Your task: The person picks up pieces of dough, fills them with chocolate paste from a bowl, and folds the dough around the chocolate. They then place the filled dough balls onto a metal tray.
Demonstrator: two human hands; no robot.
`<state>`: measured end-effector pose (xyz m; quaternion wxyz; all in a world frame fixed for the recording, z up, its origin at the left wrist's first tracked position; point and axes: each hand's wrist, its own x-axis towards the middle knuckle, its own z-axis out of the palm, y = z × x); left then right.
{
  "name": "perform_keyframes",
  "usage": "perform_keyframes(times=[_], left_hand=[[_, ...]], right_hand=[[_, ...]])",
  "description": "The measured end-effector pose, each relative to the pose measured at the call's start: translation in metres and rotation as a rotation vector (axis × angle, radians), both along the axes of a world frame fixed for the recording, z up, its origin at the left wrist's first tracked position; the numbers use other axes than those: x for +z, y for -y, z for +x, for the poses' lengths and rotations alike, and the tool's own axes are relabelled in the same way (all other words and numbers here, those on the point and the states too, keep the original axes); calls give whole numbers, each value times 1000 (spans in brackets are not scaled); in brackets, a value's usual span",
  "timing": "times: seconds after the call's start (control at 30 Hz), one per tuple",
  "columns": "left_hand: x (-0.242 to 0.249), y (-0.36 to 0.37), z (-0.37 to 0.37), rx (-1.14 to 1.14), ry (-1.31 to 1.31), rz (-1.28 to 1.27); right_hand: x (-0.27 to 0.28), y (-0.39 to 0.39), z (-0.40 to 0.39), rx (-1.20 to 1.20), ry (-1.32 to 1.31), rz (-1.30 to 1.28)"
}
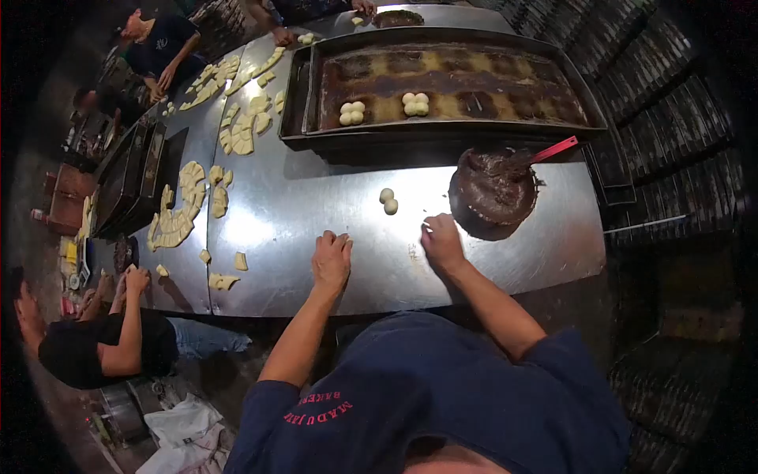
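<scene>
My left hand (pixel 332 259) is over the steel table (pixel 304 193), its fingers curled together; whether they hold anything is too small to make out. My right hand (pixel 443 243) is closed beside the bowl of dark brown paste (pixel 496 193), with a small pale bit (pixel 427 227) at its fingertips. Two round dough balls (pixel 388 201) touch each other beyond and between my hands. A red-handled tool (pixel 554 149) rests in the paste. Behind, a large tray (pixel 442 129) bears two clusters of dough balls, a left one (pixel 352 113) and a right one (pixel 415 103).
Cut dough pieces (pixel 185 209) lie at the left, with more farther back (pixel 251 126). Stacked dark trays (pixel 134 178) stand at the left edge. A co-worker (pixel 118 340) is at the lower left; others are at the far side. Racks (pixel 671 118) line the right.
</scene>
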<state>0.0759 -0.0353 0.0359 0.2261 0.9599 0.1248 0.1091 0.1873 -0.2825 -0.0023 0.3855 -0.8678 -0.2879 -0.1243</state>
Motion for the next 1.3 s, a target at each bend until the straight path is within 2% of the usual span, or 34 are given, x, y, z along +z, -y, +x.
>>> perform_keyframes(times=[0.03,0.07,0.17,0.23,0.27,0.3,0.37,0.4,0.43,0.5,0.57,0.6,0.63,0.67,0.7,0.73,0.77,0.8,0.83,0.9,0.93,0.97,1.0,1.03,1.07,1.1,1.17,1.2,1.23,1.27,1.3], left_hand=[[0,-4,-2,-29,99,132],[-3,-8,-5,-31,97,129],[-18,2,-20,-26,84,-15],[-13,6,-13,-50,58,-39],[-5,6,-10,-49,61,-40],[4,8,-9,-86,86,-22],[2,7,-10,-131,100,-12],[-8,4,-11,-144,130,8],[-15,1,-14,-158,161,28],[-19,-1,-17,-152,143,-32],[-11,-1,-17,-139,125,-92],[-2,2,-15,25,25,-362],[13,8,-10,185,-79,-629],[29,16,0,172,-78,-632],[48,26,12,203,57,-851],[66,37,20,228,188,-1071],[83,47,26,197,178,-1076],[100,56,31,79,233,-1268],[118,67,35,-39,280,-1458],[169,92,50,-128,262,-1504],[183,102,58,-186,258,-1547],[188,110,65,-232,346,-1291],[197,123,69,-84,370,-1416],[209,137,71,70,391,-1536],[211,132,68,42,355,-1685],[207,139,74,242,229,-1643],[171,134,73,137,14,-1554],[137,128,77,156,-173,-1474],[114,129,82,154,-181,-1465],[94,131,85,189,-326,-1675],[76,133,88,228,-477,-1884]], right_hand=[[9,18,-16,10,12,-58],[6,28,-41,1,-17,6],[22,29,-78,33,-186,129],[31,8,-58,-39,-539,166],[26,-6,-36,-114,-632,189],[35,-21,-13,-120,-524,199],[54,-50,27,-163,-600,409],[37,-62,49,-158,-270,338],[32,-72,61,-135,-272,356],[12,-79,72,-70,-69,48],[26,-79,66,-118,-83,17],[38,-77,61,-165,-95,-11],[58,-78,52,-215,46,108],[77,-80,39,-155,-108,311],[96,-83,23,-98,-256,516],[113,-85,7,-32,-319,544],[131,-87,-4,32,-377,572],[149,-87,-7,98,-226,681],[165,-82,-7,-2,-202,727],[220,-56,2,-190,-167,704],[242,-44,1,-96,-296,897],[254,-34,3,6,-421,1087],[222,-43,23,169,255,986],[203,-45,12,185,283,872],[205,-41,-4,138,189,875],[207,-37,-17,98,95,877],[182,-27,-37,81,18,926],[174,-10,-47,35,-186,808],[181,8,-48,-68,-823,749],[171,22,-37,-21,-894,794],[154,46,-19,128,-1122,794]])
